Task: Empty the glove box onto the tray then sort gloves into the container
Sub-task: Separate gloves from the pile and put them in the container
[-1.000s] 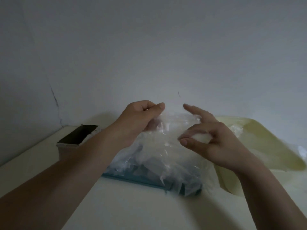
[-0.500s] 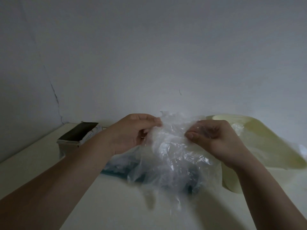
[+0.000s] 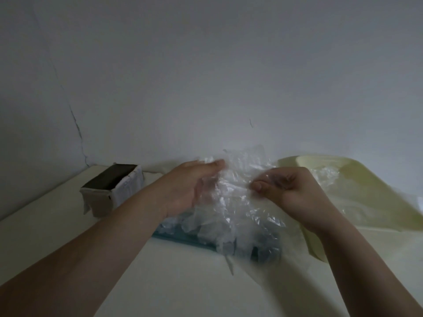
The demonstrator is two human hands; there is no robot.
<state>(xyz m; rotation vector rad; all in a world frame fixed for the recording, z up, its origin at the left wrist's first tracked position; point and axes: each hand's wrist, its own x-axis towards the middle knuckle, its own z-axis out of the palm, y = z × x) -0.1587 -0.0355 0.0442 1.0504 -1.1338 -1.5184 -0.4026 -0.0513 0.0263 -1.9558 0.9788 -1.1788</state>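
A crumpled clear plastic glove (image 3: 235,186) hangs between my two hands above a blue tray (image 3: 190,242) piled with more clear gloves (image 3: 263,234). My left hand (image 3: 190,186) presses its fingers against the glove's left side. My right hand (image 3: 288,191) pinches the glove's right edge between thumb and fingers. The open glove box (image 3: 114,188) stands at the left of the table, its dark inside facing up. A pale yellow container (image 3: 357,197) lies to the right, with a few clear gloves (image 3: 327,175) inside.
The pale table (image 3: 160,282) runs to a grey wall just behind the box and container. The table's left edge is beyond the glove box. Bare tabletop lies in front of the tray, between my forearms.
Both hands have dropped from a raised position and come close together on one glove, which now hangs lower over the tray. My right fingers went from spread to pinching.
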